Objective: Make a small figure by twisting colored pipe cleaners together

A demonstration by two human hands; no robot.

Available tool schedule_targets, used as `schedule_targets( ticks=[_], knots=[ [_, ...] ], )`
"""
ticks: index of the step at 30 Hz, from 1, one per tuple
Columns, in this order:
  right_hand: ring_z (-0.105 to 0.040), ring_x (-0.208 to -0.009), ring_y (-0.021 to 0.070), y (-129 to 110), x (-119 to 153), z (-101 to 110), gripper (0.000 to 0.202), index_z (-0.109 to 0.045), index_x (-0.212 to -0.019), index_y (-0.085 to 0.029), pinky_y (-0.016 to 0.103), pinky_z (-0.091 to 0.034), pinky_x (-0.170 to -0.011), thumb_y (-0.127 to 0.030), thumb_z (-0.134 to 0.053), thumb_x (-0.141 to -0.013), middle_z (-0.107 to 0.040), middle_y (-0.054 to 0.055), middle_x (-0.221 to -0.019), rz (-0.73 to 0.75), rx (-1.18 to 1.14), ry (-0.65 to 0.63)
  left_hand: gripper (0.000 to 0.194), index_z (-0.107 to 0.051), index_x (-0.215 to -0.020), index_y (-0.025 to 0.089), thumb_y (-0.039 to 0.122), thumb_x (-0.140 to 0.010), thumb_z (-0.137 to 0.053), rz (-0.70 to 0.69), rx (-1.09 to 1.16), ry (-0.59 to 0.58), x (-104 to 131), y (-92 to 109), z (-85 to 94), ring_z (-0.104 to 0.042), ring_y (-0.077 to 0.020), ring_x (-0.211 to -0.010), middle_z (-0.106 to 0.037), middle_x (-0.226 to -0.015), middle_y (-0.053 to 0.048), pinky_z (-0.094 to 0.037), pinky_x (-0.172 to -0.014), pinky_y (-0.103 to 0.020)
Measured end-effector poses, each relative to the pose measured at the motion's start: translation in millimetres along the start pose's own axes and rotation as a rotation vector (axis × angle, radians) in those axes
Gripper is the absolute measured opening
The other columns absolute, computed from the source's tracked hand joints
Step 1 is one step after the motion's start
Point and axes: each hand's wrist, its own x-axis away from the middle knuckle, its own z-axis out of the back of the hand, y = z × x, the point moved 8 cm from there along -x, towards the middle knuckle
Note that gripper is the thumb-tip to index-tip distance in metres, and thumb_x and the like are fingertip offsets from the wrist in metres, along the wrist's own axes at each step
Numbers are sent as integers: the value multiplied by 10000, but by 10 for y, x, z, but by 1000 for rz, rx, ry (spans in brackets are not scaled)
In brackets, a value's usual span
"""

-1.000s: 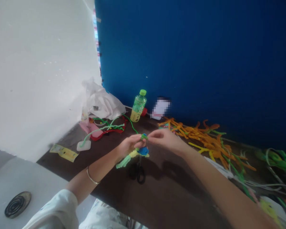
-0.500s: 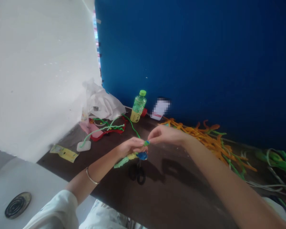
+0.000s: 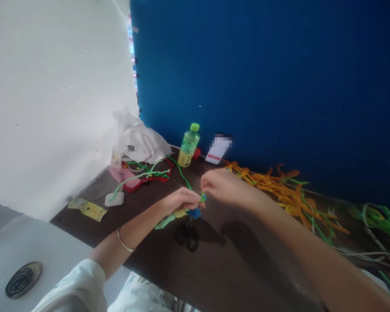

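My left hand (image 3: pixel 182 199) pinches a small green and blue yarn piece (image 3: pixel 203 198) at its fingertips. Under that hand hang a blue yarn bundle (image 3: pixel 194 213) and a pale green and yellow knitted strip (image 3: pixel 169 219). Just right of the small piece, my right hand (image 3: pixel 214 183) is closed with fingertips together; whatever it grips is too small to make out. A green yarn strand (image 3: pixel 180 171) runs from the back of the table down to my left hand. Black-handled scissors (image 3: pixel 191 239) lie on the dark table below the hands.
Behind the hands stand a green-capped bottle (image 3: pixel 189 145) and a phone (image 3: pixel 217 149). At back left are a white plastic bag (image 3: pixel 143 141), a red tray (image 3: pixel 133 187) with cords, a white block (image 3: pixel 114 199) and a yellow packet (image 3: pixel 88 209). Orange yarn (image 3: pixel 279 190) is heaped on the right.
My right hand has turned and shifted slightly, its forearm lower in view. The small green and blue piece has moved a little right and tilts more upright.
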Motion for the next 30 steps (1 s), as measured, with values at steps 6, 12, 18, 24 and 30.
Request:
schedule_targets(
  ticks=[6, 12, 18, 24, 30],
  knots=[
    [-558, -750, 202, -324, 69, 24, 55, -603, -693, -138, 299, -248, -631, -193, -608, -692, -627, 75, -732, 122, 368, 90, 344, -463, -427, 144, 320, -694, -590, -3, 7, 112, -12, -28, 65, -481, -97, -549, -367, -389, 33, -382, -811, -282],
    [-525, -743, 196, -309, 108, -27, 88, -586, -719, -134, 315, -238, -649, -103, -507, -745, -608, 88, -771, 127, 368, 223, 319, -455, -456, 135, 309, -697, -570, -22, 22, 347, 24, -29, 208, -396, -65, -463, -395, -418, 28, -357, -566, -211],
    [-539, -768, 174, -55, 130, -98, 162, -610, -772, -160, 289, -310, -675, -124, -456, -807, -622, 55, -799, 91, -15, 410, 317, -450, -512, 131, 338, -741, -524, -78, 128, 384, 19, -66, 281, -436, -81, -511, -430, -505, 8, -328, -510, -204],
    [-580, -740, 164, 150, 184, -124, 165, -630, -738, -180, 281, -414, -684, -190, -476, -796, -641, 45, -781, 18, -455, 549, 300, -464, -592, 131, 374, -758, -522, -84, 281, 298, -2, -118, 229, -430, -76, -497, -433, -544, 14, -348, -503, -211],
    [-617, -725, 181, 299, 184, -218, 151, -648, -733, -175, 283, -455, -680, -293, -556, -732, -680, 37, -753, -152, -812, 445, 211, -534, -776, 130, 341, -765, -543, -127, 374, 197, -10, -38, 116, -384, -66, -488, -386, -521, 41, -383, -566, -224]
  ],
)
